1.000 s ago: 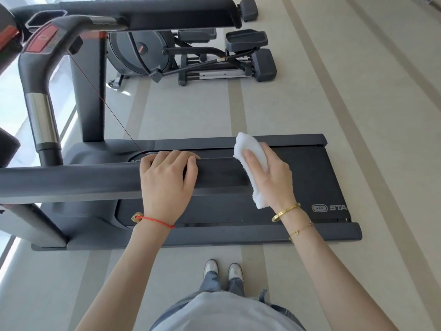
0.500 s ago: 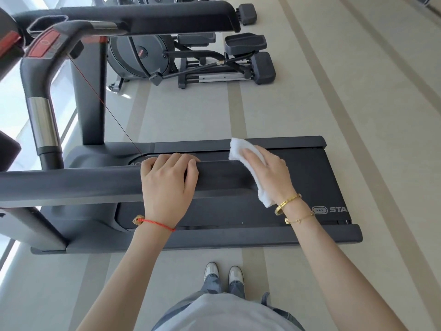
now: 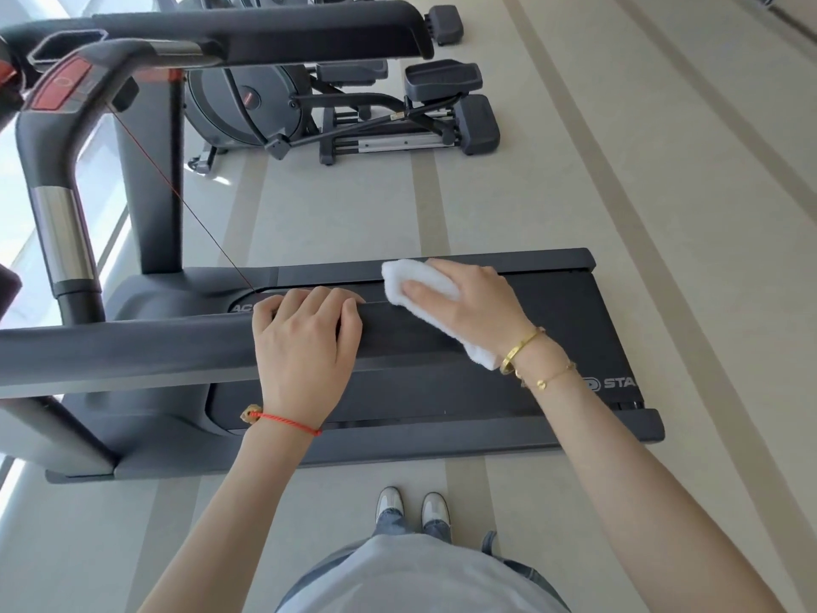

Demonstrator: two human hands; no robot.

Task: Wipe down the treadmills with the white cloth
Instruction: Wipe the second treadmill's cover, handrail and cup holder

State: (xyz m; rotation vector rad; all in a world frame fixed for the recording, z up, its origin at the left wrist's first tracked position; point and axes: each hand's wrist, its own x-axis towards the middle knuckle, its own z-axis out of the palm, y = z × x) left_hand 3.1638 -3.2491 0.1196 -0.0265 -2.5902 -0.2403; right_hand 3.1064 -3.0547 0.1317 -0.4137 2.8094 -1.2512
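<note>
A dark grey treadmill (image 3: 574,329) lies across the floor below me, its near handrail (image 3: 132,351) running left to right at hand height. My left hand (image 3: 305,347) rests on top of this rail with the fingers curled over its far edge. My right hand (image 3: 468,303) presses the white cloth (image 3: 411,280) onto the rail's right end, thumb and fingers wrapped over the cloth. A corner of the cloth sticks out under my wrist.
The far handrail (image 3: 265,33) and the console arm with a red button (image 3: 62,88) stand at upper left, with a thin red safety cord (image 3: 177,205) hanging down. An elliptical trainer (image 3: 353,112) stands beyond on the beige striped floor (image 3: 663,214). My shoes (image 3: 411,506) are beside the treadmill deck.
My right hand has slid the cloth leftward along the rail's end, closer to my left hand. The left hand has stayed in place on the rail.
</note>
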